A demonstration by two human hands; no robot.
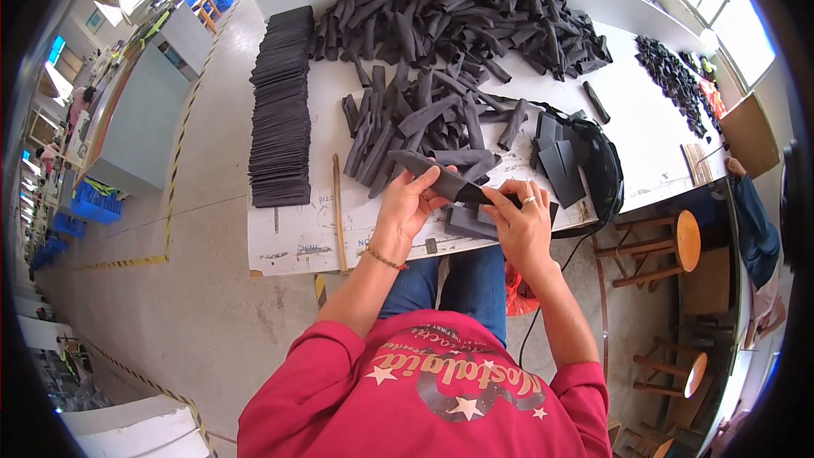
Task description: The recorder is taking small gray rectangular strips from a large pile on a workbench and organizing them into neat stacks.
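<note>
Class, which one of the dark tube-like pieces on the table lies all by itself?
The lone piece between the big heap's right end and the black rounded object: no other piece touches it, while the heaped ones overlap.

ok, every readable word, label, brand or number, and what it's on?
I won't copy wording, only locate it:
Red shirt: large gold lettering, smaller lines above.
White table: blue and dark print by the front edge, mostly too small to read.
Held dark piece: none visible.
</note>
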